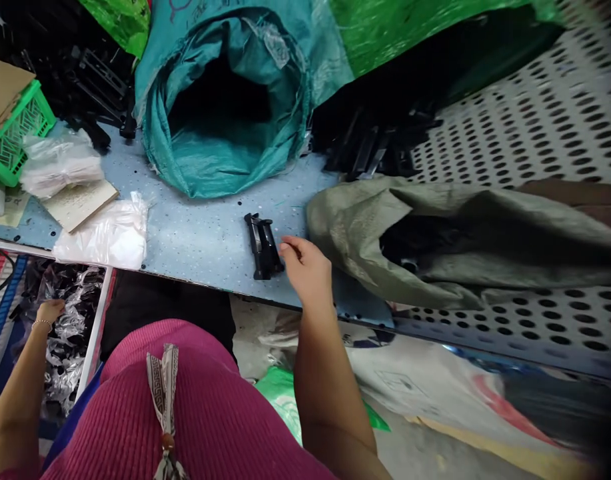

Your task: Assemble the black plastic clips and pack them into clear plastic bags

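Observation:
A black plastic part (263, 245) lies on the blue speckled table (195, 233) near its front edge. My right hand (305, 267) rests just right of it, fingers curled and fingertips touching or nearly touching its side. I cannot tell whether the fingers hold anything. My left hand (48, 311) hangs low at the left, over a bin of clear-wrapped black parts (68, 333); its fingers are hidden among the wrapping.
An open teal woven sack (220, 107) lies at the back centre. A grey-green sack (450, 240) with black parts inside lies at the right on a white perforated panel (535, 113). Green crate (15, 133), plastic bags (105, 233) and cardboard sit at the left. Black parts pile behind.

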A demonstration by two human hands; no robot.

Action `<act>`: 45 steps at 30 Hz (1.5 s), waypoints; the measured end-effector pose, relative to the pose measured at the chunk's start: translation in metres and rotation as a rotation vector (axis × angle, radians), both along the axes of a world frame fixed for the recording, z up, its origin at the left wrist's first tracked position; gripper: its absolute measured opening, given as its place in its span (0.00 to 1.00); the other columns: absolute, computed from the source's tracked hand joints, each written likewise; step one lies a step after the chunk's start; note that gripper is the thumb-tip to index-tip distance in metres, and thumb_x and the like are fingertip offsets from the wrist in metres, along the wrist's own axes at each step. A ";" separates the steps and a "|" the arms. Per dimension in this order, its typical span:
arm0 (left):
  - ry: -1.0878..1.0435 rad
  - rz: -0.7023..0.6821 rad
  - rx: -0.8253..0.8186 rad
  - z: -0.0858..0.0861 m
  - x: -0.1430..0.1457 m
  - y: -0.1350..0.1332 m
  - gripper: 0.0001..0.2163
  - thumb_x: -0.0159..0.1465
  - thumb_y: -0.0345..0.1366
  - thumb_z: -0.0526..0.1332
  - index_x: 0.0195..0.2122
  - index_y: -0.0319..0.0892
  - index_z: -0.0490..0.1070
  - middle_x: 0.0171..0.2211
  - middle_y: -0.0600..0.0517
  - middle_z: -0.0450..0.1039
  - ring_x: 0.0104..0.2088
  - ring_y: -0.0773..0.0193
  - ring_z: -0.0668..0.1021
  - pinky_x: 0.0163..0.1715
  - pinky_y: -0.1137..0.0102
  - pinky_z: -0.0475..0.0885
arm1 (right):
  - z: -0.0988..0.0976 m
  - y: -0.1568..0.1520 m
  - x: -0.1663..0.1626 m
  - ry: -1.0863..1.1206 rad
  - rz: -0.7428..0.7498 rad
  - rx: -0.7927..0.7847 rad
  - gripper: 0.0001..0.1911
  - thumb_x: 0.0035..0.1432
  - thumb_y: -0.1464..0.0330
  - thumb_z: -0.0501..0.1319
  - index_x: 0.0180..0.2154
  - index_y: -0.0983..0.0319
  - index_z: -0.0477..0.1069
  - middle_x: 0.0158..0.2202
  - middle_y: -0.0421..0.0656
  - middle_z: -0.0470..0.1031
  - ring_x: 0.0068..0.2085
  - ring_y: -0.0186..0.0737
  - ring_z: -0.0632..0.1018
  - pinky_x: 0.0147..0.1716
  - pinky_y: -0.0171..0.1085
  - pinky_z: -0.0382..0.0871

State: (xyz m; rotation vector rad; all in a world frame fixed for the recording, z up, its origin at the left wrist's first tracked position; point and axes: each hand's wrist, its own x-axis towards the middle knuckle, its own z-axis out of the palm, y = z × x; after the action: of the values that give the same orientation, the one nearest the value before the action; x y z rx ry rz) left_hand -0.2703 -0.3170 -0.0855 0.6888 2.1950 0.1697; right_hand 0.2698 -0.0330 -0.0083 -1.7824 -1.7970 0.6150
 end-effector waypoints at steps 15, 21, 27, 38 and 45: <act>0.242 -0.356 0.797 0.088 0.138 0.178 0.07 0.61 0.30 0.66 0.26 0.40 0.74 0.34 0.44 0.74 0.40 0.54 0.76 0.42 0.61 0.73 | 0.001 -0.001 -0.055 0.092 0.316 -0.322 0.16 0.59 0.59 0.60 0.44 0.61 0.76 0.40 0.48 0.82 0.40 0.48 0.81 0.41 0.45 0.72; -0.334 0.032 0.743 0.092 0.094 0.172 0.12 0.56 0.43 0.70 0.29 0.39 0.74 0.25 0.53 0.73 0.26 0.66 0.72 0.28 0.69 0.65 | 0.017 -0.027 -0.155 1.093 0.375 -0.695 0.19 0.54 0.52 0.69 0.41 0.58 0.75 0.36 0.42 0.82 0.39 0.46 0.83 0.42 0.44 0.78; -0.043 -0.235 0.864 0.106 0.107 0.158 0.02 0.61 0.31 0.60 0.32 0.42 0.71 0.38 0.46 0.78 0.40 0.57 0.80 0.42 0.62 0.75 | 0.008 -0.037 -0.261 1.357 0.463 -0.876 0.18 0.53 0.53 0.70 0.35 0.59 0.74 0.32 0.41 0.79 0.39 0.45 0.82 0.41 0.42 0.77; 0.219 -0.386 0.887 0.109 0.077 0.168 0.14 0.63 0.27 0.54 0.46 0.40 0.75 0.51 0.43 0.77 0.48 0.57 0.80 0.52 0.58 0.77 | -0.010 -0.082 -0.218 1.338 0.577 -1.276 0.16 0.55 0.57 0.70 0.36 0.62 0.74 0.31 0.44 0.78 0.26 0.33 0.74 0.19 0.30 0.62; 0.340 -0.575 0.847 0.104 0.071 0.152 0.22 0.64 0.24 0.51 0.57 0.37 0.74 0.58 0.39 0.73 0.61 0.51 0.74 0.64 0.51 0.70 | -0.026 -0.085 -0.217 1.439 0.526 -1.637 0.11 0.67 0.66 0.57 0.43 0.67 0.73 0.30 0.46 0.77 0.20 0.26 0.62 0.13 0.24 0.55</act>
State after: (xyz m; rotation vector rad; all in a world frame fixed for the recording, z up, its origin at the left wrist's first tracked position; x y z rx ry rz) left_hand -0.1989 -0.1649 0.0184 1.8950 2.0802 0.7424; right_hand 0.0525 -0.1176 -0.0339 -0.5876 -0.3895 3.0249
